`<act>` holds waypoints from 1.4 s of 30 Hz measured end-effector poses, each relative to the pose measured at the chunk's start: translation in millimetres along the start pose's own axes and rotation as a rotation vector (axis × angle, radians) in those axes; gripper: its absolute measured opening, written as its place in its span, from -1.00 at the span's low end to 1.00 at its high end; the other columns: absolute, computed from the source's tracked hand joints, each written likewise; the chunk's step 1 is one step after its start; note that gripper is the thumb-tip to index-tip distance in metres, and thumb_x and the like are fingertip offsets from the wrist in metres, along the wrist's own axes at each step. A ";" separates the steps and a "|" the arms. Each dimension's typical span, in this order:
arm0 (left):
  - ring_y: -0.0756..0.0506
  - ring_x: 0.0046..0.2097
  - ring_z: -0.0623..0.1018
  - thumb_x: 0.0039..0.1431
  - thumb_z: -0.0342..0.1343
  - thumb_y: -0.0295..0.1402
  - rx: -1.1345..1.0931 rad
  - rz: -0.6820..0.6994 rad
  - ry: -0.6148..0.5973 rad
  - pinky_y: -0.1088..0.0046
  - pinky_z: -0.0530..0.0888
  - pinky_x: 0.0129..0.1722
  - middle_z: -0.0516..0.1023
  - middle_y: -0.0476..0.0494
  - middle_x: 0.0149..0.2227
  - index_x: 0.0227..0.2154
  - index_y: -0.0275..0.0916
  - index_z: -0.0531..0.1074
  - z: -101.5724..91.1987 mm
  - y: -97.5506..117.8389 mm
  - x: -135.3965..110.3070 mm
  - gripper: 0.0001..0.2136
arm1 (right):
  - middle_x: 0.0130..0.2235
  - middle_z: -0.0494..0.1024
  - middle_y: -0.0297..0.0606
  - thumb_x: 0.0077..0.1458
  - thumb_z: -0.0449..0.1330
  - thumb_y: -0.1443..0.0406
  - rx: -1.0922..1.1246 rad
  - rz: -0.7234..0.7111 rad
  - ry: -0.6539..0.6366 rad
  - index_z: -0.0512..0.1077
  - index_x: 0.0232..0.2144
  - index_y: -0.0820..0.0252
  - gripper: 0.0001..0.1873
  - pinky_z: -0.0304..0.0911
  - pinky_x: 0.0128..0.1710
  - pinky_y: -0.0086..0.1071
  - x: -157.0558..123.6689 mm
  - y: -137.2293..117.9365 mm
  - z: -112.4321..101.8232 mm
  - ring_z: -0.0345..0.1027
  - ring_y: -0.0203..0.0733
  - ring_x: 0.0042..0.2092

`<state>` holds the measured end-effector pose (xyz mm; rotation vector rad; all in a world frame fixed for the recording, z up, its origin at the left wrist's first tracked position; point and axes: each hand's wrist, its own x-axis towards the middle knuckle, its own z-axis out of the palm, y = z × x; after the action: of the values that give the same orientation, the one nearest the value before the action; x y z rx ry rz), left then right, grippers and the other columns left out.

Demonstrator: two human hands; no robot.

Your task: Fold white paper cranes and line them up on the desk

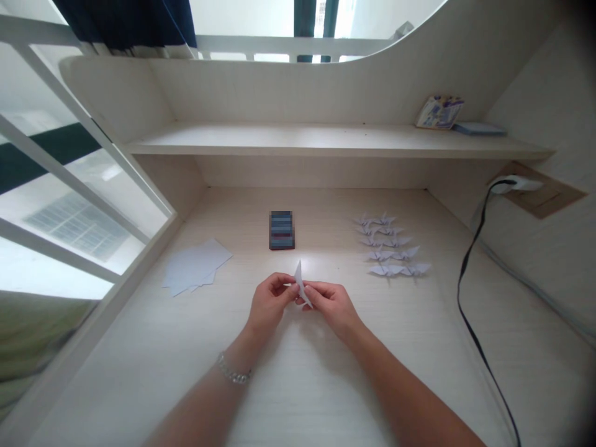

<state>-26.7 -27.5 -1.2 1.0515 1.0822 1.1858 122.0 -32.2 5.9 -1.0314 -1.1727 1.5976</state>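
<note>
Between my two hands a small folded piece of white paper (pixel 299 276) is held up over the middle of the desk, its pointed end upward. My left hand (pixel 274 301) pinches it from the left side, thumb and fingers closed. From the right, my right hand (pixel 331 303) grips its lower part, thumb in front; the fingertips behind are partly hidden. Several folded white paper cranes (pixel 393 256) stand in rows to the right. On the left lies a loose, overlapping pile of white paper sheets (pixel 195 266).
Beyond my hands lies a dark phone-like rectangle (pixel 282 230), its face blurred. A black cable (pixel 460 298) runs from a wall socket (pixel 542 189) down the desk's right side. A shelf (pixel 326 138) spans the back, bearing a small printed box (pixel 439 112) and a flat bluish item (pixel 478 128).
</note>
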 end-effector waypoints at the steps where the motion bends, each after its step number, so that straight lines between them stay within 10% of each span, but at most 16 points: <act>1: -0.02 -0.40 0.50 -0.08 0.22 -0.30 -0.026 -0.004 -0.013 0.45 0.44 -0.35 0.51 -0.09 -0.42 -0.38 -0.31 0.41 -0.3 0.2 0.2 -0.78 | -0.36 0.56 -0.21 -0.08 0.23 0.12 0.033 0.012 -0.003 0.51 -0.23 0.17 -0.63 0.33 -0.33 -0.30 0.3 0.6 -0.3 0.41 -0.18 -0.32; 32: -0.03 -0.37 0.48 0.04 0.13 -0.35 -0.072 0.043 -0.093 0.39 0.45 -0.31 0.49 -0.09 -0.38 -0.43 -0.29 0.35 2.3 1.1 -2.9 -0.88 | -0.41 0.54 -0.22 -0.15 0.28 0.19 0.160 0.059 0.035 0.50 -0.38 0.25 -0.73 0.27 -0.36 -0.38 0.6 -4.2 1.8 0.37 -0.27 -0.39; 42: -0.03 -0.35 0.47 0.04 0.12 -0.33 0.166 0.105 -0.064 0.46 0.41 -0.33 0.46 -0.07 -0.42 -0.40 -0.29 0.36 3.1 3.2 -5.4 -0.87 | -0.41 0.53 -0.24 0.15 -0.01 0.25 -0.555 -0.285 0.151 0.36 -0.08 0.18 -0.69 0.36 -0.36 -0.35 -5.5 2.5 0.7 0.43 -0.23 -0.44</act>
<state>-24.4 -32.8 2.9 1.2794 1.1012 1.1518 122.5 -38.0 4.3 -1.2356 -1.6203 0.9717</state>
